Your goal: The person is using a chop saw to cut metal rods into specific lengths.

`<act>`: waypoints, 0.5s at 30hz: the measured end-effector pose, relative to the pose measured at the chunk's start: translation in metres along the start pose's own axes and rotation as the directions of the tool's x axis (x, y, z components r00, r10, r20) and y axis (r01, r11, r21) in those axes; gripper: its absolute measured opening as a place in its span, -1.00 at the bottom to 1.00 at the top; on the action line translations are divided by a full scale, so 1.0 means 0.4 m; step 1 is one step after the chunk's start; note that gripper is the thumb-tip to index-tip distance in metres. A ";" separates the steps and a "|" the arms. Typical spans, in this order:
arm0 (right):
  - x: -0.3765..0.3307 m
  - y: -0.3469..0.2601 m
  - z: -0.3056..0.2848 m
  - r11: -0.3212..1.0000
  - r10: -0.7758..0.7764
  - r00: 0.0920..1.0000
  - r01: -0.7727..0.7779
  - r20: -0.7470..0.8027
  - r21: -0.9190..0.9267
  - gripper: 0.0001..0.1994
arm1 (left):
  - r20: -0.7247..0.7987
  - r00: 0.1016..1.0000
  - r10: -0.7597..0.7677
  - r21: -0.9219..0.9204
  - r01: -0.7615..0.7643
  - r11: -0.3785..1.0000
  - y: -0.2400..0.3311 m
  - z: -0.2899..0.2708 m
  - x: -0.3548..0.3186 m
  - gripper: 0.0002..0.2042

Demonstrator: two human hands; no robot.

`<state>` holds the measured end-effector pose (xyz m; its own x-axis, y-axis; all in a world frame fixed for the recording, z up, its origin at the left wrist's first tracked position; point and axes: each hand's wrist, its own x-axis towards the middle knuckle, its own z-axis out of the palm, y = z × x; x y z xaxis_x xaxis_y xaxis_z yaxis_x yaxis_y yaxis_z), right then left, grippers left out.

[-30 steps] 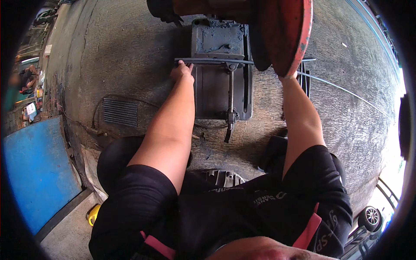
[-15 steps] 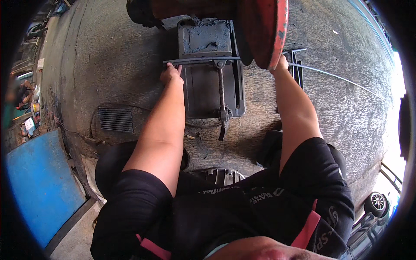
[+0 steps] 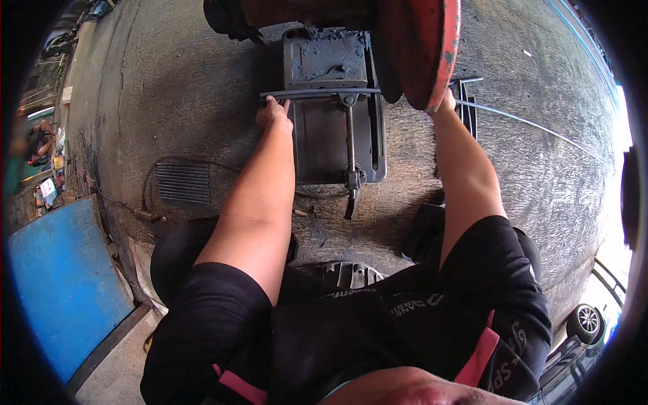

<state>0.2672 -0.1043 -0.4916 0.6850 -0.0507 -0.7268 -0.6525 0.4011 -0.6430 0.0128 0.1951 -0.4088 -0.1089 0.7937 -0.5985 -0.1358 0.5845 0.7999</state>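
In front of me stands a cut-off saw, with a dark metal base (image 3: 341, 145) and a worn red wheel guard (image 3: 448, 54) over its right side. A thin grey metal bar (image 3: 307, 92) lies crosswise against the saw's vise. My left hand (image 3: 275, 116) is closed on the bar near its left end, fingertips up against it. Beyond the guard's lower edge, my right hand (image 3: 445, 102) is closed around the bar where a long length (image 3: 520, 116) runs out to the right. The guard hides some of its fingers. The vise's threaded screw (image 3: 350, 138) points toward me.
A dark frame stand (image 3: 467, 111) is under the bar's right side. A ribbed metal plate (image 3: 183, 183) and a cable lie left of the saw. A blue panel (image 3: 67, 283) is at the lower left; a car wheel (image 3: 586, 322) shows at the lower right.
The whole scene sits slightly further right in the picture. Both hands keep their places on the bar.
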 end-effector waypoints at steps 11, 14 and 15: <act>-0.039 -0.026 0.011 0.997 0.021 1.000 -0.022 0.016 0.073 -0.88 | -0.011 1.000 -0.011 -0.024 0.010 1.000 -0.005 0.000 0.005 -0.70; 0.001 -0.018 0.003 0.991 0.039 0.996 -0.049 0.079 0.125 -0.89 | -0.005 1.000 -0.010 -0.028 0.010 1.000 -0.007 -0.001 0.013 -0.70; 0.019 -0.009 0.001 0.996 0.044 0.999 -0.045 0.010 0.076 -0.90 | 0.005 1.000 -0.001 -0.027 0.001 1.000 -0.008 -0.001 0.016 -0.70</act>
<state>0.2750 -0.1059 -0.4949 0.6586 -0.0241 -0.7521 -0.6558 0.4716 -0.5894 0.0123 0.1983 -0.4150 -0.1037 0.7942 -0.5987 -0.1623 0.5804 0.7980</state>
